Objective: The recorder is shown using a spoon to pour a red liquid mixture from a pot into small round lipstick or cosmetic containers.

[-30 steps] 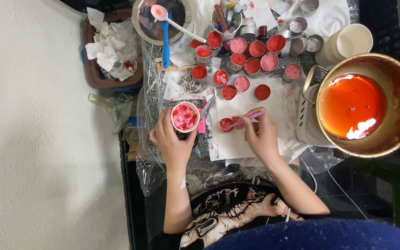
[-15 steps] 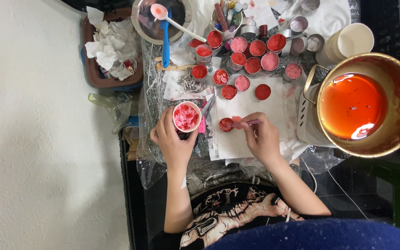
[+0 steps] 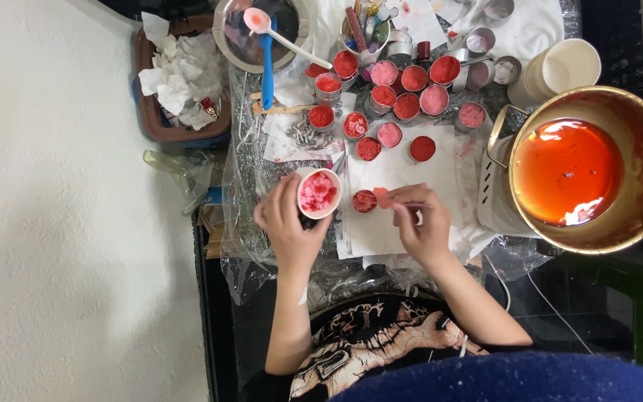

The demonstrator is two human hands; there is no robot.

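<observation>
My left hand [image 3: 289, 223] wraps a white cup [image 3: 318, 193] of pink-red wax bits while my right hand [image 3: 420, 223] pinches a small pink spoon [image 3: 385, 198] over a red-filled tin [image 3: 364, 201] on white paper [image 3: 411, 179], beside the pot of orange liquid [image 3: 567, 171].

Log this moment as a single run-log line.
left hand: holds white cup of pink bits | right hand: pink spoon at small red-filled tin | brass pot of orange liquid alongside
</observation>
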